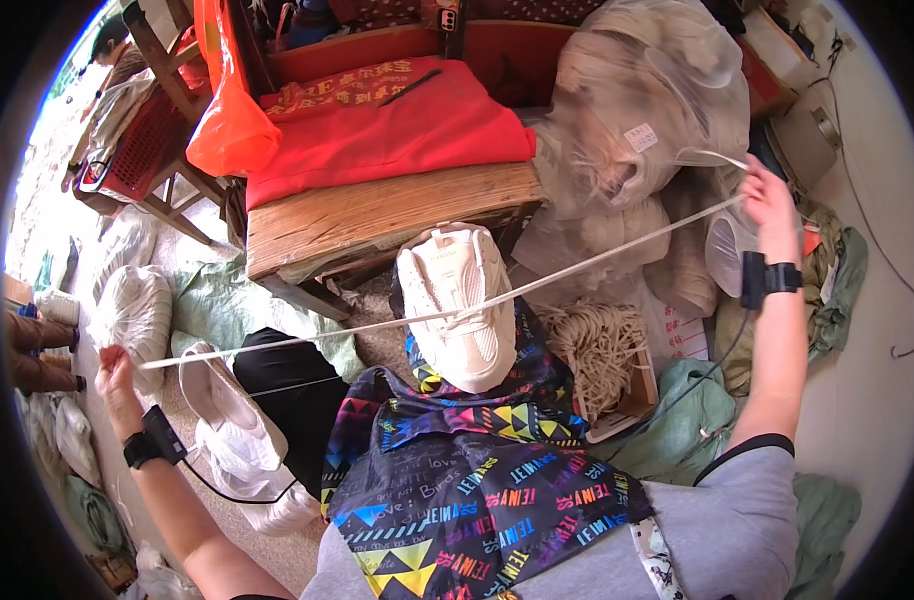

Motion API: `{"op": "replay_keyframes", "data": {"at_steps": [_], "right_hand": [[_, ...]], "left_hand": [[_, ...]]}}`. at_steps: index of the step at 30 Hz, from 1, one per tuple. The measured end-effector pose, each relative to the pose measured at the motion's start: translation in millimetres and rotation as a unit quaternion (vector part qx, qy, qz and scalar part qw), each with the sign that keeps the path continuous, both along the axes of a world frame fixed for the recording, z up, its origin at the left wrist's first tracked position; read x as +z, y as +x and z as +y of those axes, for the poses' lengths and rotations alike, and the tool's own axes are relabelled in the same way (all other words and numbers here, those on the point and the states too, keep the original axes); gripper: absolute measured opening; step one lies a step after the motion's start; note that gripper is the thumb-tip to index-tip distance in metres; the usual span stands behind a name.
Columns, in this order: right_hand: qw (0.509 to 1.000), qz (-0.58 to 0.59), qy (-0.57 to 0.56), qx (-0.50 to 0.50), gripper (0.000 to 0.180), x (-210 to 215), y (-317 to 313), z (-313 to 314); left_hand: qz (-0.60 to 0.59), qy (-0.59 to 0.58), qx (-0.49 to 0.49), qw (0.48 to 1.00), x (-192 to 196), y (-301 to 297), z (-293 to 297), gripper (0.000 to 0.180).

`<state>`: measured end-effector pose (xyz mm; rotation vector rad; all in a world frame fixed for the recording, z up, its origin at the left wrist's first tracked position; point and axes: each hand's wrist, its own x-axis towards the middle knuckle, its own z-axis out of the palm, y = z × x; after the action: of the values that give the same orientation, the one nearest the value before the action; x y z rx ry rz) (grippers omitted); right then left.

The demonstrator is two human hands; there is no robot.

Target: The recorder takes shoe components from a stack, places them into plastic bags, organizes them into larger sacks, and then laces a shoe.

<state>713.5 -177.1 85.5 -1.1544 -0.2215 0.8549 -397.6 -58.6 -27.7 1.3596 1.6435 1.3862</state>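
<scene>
A cream sneaker [439, 345] rests on my lap against the wooden bench, toe toward me. Its long off-white shoelace [617, 242] runs taut across the front of the shoe; whether it passes through eyelets there I cannot make out. Far to the left, my left hand [120, 383] is closed around one end of the lace. My right hand [767, 200], raised at the far right, pinches the other side, with a loose tip sticking out beyond the fingers. Both arms are spread wide.
A box heaped with loose laces [602, 355] stands right of my lap. Clear plastic bags of shoes [657, 100] pile up behind it. White shoes [239, 430] lie at left. A red cloth [377, 135] covers the wooden bench [397, 210]. Another person [107, 45] is at far left.
</scene>
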Motion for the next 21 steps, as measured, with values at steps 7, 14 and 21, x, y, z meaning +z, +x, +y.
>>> {"op": "replay_keyframes", "data": {"at_steps": [7,14,21], "right_hand": [[0.939,-0.244,-0.043,-0.236,0.017,-4.5,136.2,-98.8],[0.956,-0.241,-0.102,0.132,0.038,-58.3,-155.8,-36.1],[0.891,-0.179,-0.058,0.414,0.017,-109.3,-338.2,-26.4]], "left_hand": [[-0.264,0.091,0.070,0.958,14.0,78.0,18.7,0.044],[-0.129,-0.238,-0.236,0.933,64.0,440.2,-69.4,0.027],[0.095,0.023,-0.323,0.941,-0.2,511.9,-74.6,0.012]]}}
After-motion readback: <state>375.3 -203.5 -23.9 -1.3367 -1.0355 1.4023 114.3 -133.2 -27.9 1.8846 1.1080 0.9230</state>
